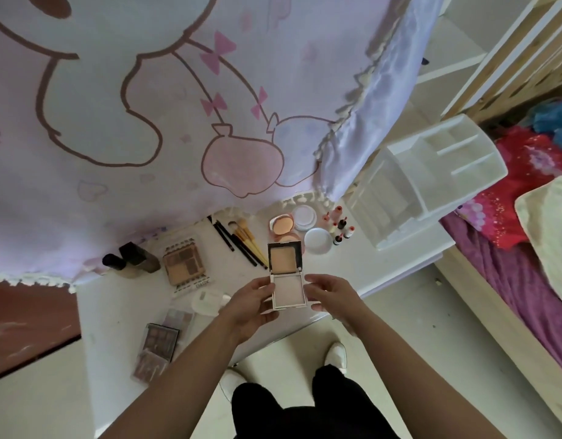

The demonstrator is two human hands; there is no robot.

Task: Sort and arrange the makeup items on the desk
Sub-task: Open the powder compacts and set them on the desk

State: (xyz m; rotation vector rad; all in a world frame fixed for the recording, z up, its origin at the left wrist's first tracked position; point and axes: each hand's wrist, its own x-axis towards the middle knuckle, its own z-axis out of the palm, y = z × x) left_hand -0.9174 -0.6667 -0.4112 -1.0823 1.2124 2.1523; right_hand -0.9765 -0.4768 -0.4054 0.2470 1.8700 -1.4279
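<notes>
Both forearms reach out over the white desk (pixel 121 318), the left hand (pixel 252 304) and right hand (pixel 332 296) pinching the opposite sides of an open square powder compact (pixel 287 277) held between them, its lid tilted up beyond the fingertips.
</notes>
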